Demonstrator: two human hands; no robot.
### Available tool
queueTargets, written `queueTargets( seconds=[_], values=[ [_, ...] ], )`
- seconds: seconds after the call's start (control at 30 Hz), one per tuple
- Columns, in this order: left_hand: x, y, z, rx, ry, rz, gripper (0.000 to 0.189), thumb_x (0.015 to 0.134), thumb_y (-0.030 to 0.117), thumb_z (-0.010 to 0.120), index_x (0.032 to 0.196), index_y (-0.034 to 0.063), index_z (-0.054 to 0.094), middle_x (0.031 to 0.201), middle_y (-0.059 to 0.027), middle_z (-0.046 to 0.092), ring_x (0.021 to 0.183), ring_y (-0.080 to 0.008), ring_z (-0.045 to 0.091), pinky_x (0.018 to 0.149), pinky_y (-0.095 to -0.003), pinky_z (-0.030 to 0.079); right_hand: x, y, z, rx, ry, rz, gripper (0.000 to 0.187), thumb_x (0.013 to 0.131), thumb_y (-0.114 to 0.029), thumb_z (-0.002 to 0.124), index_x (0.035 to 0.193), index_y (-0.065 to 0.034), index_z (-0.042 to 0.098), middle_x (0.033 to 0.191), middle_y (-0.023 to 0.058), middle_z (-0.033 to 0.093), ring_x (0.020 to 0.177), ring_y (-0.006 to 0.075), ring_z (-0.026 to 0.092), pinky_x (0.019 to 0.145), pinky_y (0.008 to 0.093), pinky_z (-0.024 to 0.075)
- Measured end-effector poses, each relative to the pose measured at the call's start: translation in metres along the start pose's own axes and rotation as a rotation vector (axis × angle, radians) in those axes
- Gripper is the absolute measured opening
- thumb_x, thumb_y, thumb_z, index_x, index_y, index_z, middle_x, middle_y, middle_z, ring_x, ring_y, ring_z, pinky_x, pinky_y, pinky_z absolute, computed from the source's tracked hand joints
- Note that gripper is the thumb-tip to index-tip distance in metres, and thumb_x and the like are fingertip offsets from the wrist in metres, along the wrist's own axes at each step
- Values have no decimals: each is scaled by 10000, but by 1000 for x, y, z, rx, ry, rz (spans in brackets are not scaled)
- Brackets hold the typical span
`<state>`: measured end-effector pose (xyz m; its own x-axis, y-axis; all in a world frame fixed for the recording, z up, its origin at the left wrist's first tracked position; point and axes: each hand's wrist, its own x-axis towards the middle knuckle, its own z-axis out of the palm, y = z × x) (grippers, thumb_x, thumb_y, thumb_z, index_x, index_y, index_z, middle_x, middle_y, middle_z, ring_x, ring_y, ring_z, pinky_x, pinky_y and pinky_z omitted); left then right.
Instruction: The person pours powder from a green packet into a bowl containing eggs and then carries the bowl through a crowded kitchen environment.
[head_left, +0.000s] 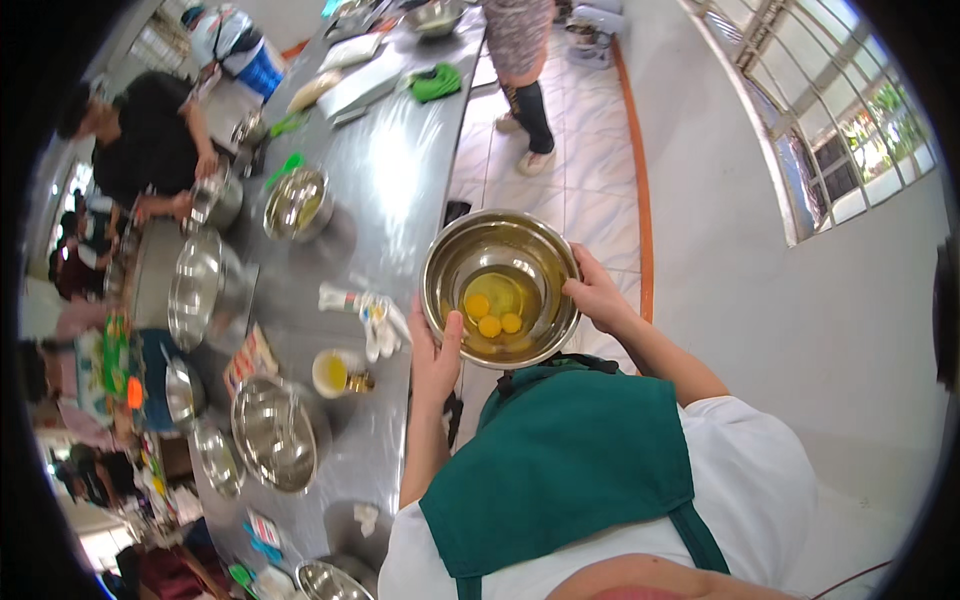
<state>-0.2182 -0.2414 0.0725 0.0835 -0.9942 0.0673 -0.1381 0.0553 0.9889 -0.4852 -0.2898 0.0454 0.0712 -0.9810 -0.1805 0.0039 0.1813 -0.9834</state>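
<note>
Both my hands hold a stainless steel mixing bowl (501, 229) by its rim, beside the edge of the metal table. My left hand (439, 349) grips the left side, thumb laid over the rim. On the opposite side, my right hand (596, 289) has its thumb over the rim and its fingers hidden behind the wall. Three egg yolks (490, 325) lie in clear egg white (499, 289) at the bottom of the bowl. White gloves (379, 322) and a cup with yellow liquid (332, 373) rest on the table near my left hand.
The stainless steel table (360, 450) carries a large metal bowl (275, 435), another bowl (296, 204) with a green utensil (283, 169), a plastic packet (251, 356) and a green cloth (436, 82). Across it, a person in black (146, 142) handles a metal pot (217, 199). Another person's legs (529, 112) stand ahead.
</note>
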Motion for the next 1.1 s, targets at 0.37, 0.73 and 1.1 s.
queueTargets(
  seconds=[0.37, 0.73, 1.1],
  values=[
    [185, -7, 227, -427, -266, -662, 582, 727, -34, 521, 1305, -14, 466, 1094, -168, 614, 952, -319, 673, 754, -481, 609, 149, -11, -222, -426, 266, -204, 589, 842, 6, 461, 1429, 29, 407, 1322, 244, 538, 1298, 366, 492, 1099, 404, 377],
    [416, -18, 414, -416, -502, -644, 501, 771, -1, 517, 1271, -21, 489, 1108, -190, 638, 920, -325, 697, 740, -497, 624, 328, -54, -376, -758, 604, -441, 587, 841, 11, 550, 1420, -48, 474, 1334, 185, 530, 1260, 365, 501, 1087, 428, 404],
    [674, -41, 589, -559, -579, -687, 533, 757, -33, 525, 1285, 17, 473, 1077, -135, 632, 890, -286, 691, 710, -449, 619, 574, -99, -538, -594, 754, -342, 469, 868, 15, 529, 1333, -34, 571, 1171, 154, 606, 1099, 282, 601, 960, 363, 481]
  ],
)
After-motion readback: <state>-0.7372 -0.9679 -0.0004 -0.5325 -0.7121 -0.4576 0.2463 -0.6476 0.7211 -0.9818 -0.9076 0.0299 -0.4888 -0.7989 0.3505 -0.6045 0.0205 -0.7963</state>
